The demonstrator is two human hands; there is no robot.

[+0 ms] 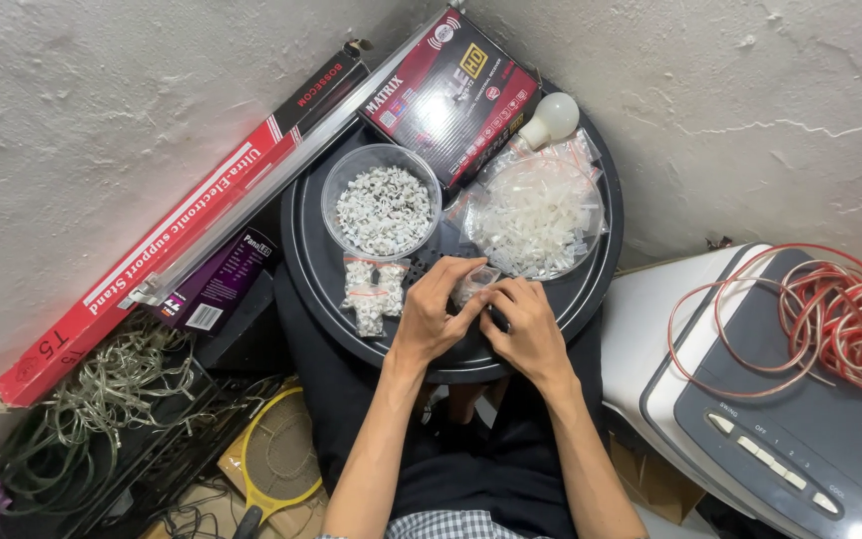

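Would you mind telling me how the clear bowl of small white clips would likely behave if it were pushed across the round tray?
The clear bowl looks thin and light, so it would probably slide easily on the smooth black tray. Heaped full, its loose clips may spill if jolted.

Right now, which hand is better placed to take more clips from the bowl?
The left hand, probably. It sits nearer the bowl, which lies up and to its left. The right hand is farther away, and both hands pinch the small bag.
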